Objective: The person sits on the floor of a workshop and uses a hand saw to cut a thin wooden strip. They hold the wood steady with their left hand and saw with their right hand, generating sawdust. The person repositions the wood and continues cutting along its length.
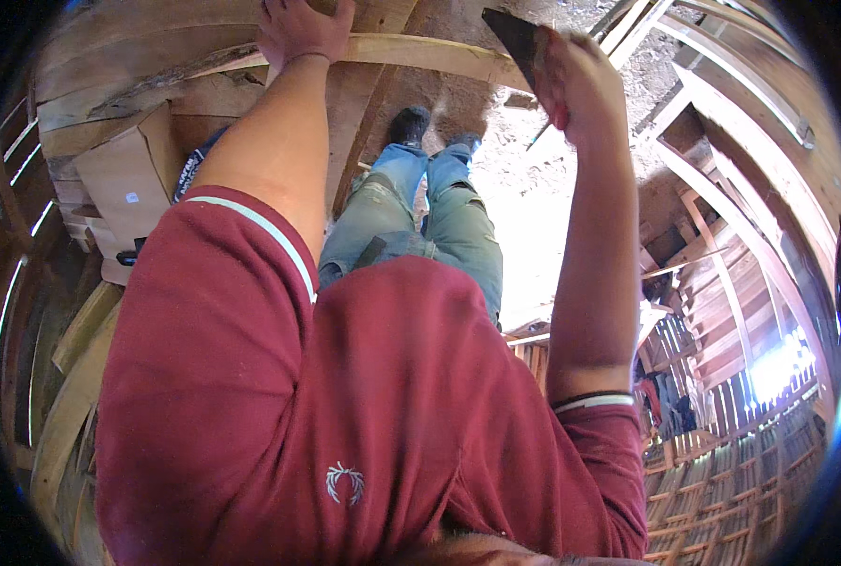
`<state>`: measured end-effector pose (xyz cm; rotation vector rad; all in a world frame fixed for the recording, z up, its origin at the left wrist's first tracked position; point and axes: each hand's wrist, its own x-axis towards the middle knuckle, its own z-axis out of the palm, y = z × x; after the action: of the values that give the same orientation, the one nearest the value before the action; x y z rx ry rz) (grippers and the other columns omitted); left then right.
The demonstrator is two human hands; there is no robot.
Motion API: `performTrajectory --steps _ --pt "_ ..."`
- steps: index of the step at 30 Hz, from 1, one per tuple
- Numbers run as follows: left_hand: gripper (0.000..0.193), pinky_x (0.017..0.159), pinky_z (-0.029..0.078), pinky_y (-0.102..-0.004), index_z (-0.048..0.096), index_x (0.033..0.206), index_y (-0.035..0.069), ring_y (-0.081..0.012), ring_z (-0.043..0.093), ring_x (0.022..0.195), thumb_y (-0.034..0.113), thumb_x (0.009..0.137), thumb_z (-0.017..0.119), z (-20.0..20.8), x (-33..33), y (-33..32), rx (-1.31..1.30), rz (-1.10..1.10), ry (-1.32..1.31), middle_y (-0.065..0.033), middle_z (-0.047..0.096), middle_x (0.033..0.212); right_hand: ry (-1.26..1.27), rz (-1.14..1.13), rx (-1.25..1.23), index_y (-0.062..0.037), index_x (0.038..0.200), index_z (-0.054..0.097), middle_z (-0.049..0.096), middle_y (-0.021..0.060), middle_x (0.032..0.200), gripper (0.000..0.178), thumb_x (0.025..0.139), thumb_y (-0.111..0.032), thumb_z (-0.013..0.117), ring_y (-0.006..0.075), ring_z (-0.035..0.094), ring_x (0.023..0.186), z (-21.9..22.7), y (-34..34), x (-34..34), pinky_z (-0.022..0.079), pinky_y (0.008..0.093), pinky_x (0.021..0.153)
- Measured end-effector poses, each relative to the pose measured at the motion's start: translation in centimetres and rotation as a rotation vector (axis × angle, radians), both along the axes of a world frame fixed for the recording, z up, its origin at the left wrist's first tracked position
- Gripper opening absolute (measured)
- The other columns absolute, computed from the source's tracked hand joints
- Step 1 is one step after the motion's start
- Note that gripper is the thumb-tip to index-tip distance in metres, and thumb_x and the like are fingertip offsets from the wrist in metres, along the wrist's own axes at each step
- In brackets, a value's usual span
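Observation:
My left hand is at the top edge, over pale timber, with thumb and fingers apart. Its fingertips are cut off by the picture's edge. A long pale wooden strip runs from beside its wrist toward my right hand. That right hand is closed round a tool with a dark, flat, pointed blade. The blade points up and to the left, above the strip's right end; whether it touches the wood I cannot tell. Fingers hide the tool's handle.
Wide boards lie at the upper left, near a cardboard box. My shoes stand on a bright dirt floor. Timber beams rise at the right, with a slatted wall below them.

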<state>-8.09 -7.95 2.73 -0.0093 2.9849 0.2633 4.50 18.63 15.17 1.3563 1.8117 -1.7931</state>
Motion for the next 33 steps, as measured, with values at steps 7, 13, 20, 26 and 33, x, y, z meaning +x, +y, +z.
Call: performTrajectory --steps 7,13,20,26,33 --pt "0.088 0.12 0.034 -0.0515 0.046 0.15 0.005 -0.0404 0.037 0.146 0.057 0.084 0.072 1.1 -0.9 0.9 -0.04 0.0 -0.103 -0.022 0.041 0.158 0.232 -0.215 -0.069 -0.0058 0.098 0.055 0.056 0.002 0.073 0.003 0.101 -0.006 0.054 0.0063 0.047 0.052 11.3 -5.0 13.8 0.036 0.0221 0.043" --pt "0.091 0.117 0.039 -0.0527 0.049 0.148 0.006 -0.0389 0.043 0.144 0.069 0.085 0.064 -2.0 -0.2 -0.7 -0.056 -0.092 0.021 -0.0197 0.043 0.157 0.311 -0.258 -0.131 -0.0037 0.101 0.052 0.057 0.006 0.079 0.005 0.1 0.001 0.05 0.0077 0.047 0.055 10.3 -7.6 16.8 0.037 0.0218 0.045" --pt "0.088 0.111 0.044 -0.0529 0.051 0.147 0.008 -0.0365 0.041 0.145 0.067 0.083 0.065 -3.1 -0.4 -1.2 -0.116 -0.066 -0.017 -0.0165 0.04 0.159 0.243 -0.221 -0.06 -0.0035 0.099 0.054 0.057 0.005 0.082 0.006 0.099 0.002 0.051 0.0075 0.048 0.055 10.7 -8.2 17.6 0.037 0.022 0.047" --pt "0.088 0.11 0.044 -0.0541 0.051 0.146 0.008 -0.0362 0.042 0.145 0.067 0.082 0.066 -4.0 -0.3 -1.7 -0.085 -0.076 0.034 -0.0174 0.041 0.158 0.211 -0.218 -0.101 -0.0039 0.102 0.056 0.059 0.0035 0.087 0.01 0.098 0.004 0.052 0.0066 0.051 0.065 11.8 -8.8 18.0 0.04 0.0208 0.056" --pt "0.09 0.117 0.038 -0.0507 0.051 0.148 0.006 -0.0386 0.043 0.144 0.068 0.084 0.065 -2.9 -0.2 -1.2 -0.123 -0.112 0.035 -0.0195 0.046 0.156 0.175 0.049 0.315 -0.0023 0.102 0.061 0.058 0.0039 0.082 0.007 0.099 0.0 0.055 0.0099 0.056 0.075 -0.4 -8.4 13.3 0.046 0.0243 0.067"
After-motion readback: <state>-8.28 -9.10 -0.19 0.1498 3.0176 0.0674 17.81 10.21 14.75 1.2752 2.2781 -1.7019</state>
